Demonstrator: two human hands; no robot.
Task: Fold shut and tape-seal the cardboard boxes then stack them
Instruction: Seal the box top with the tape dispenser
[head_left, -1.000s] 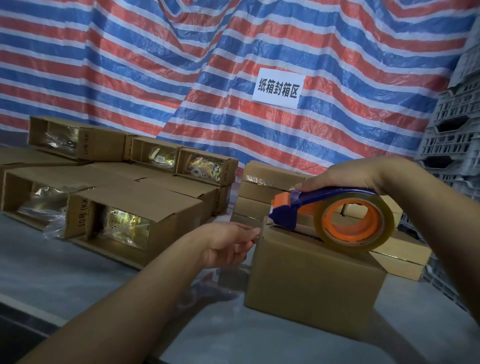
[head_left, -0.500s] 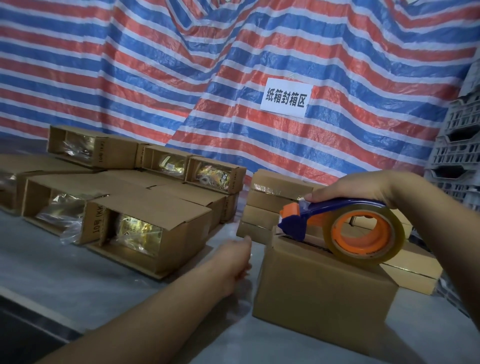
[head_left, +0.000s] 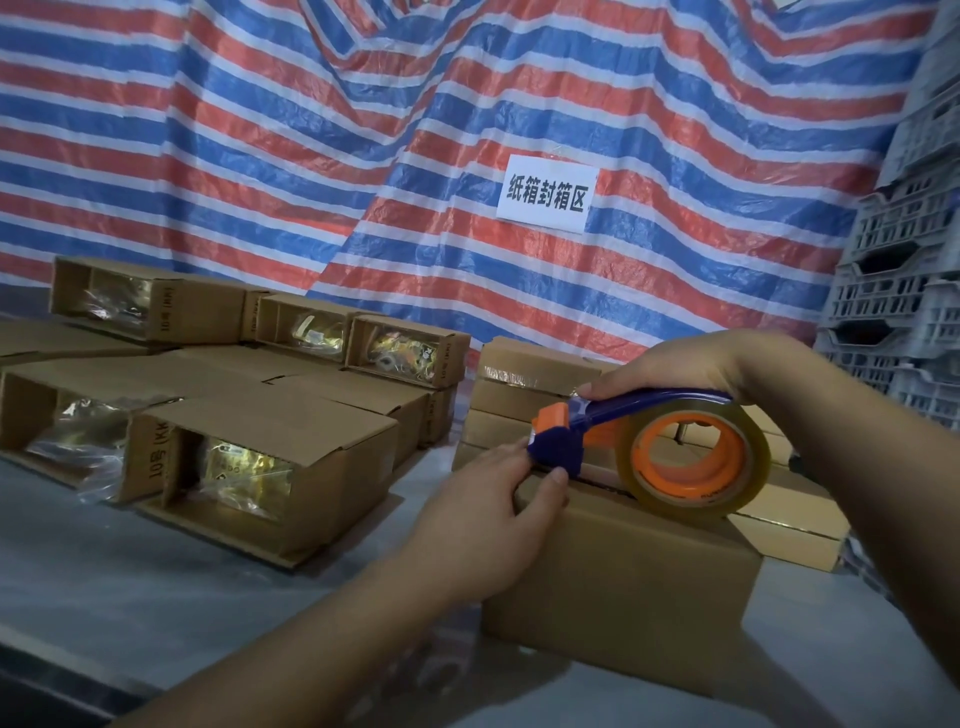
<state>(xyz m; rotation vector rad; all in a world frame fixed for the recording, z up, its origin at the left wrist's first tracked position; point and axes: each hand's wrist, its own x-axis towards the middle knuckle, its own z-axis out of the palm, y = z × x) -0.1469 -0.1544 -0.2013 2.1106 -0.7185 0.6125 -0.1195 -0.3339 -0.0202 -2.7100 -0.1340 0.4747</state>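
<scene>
- The box being sealed sat near the front right of the counter, its top flaps folded down so that a seam ran along the top.
- The right hand gripped the blue handle of the tape dispenser, whose cutter end rested at the near left end of that seam, with the clear tape roll standing on the box top.
- The left hand held the box's upper left edge, thumb on top beside the cutter and fingers curled over the side, apparently steadying it.
- Whether any tape lay along the seam could not be told, so this box seemed to be at the start or the finish of its taping pass.
- Behind it, against the striped tarp, a stack of closed boxes showed glossy tape on its top box, so some work looked finished.
- Toward the back left of the counter, several open boxes lay on their sides with bagged goods visible inside; these remained to be folded, taped and stacked.
</scene>
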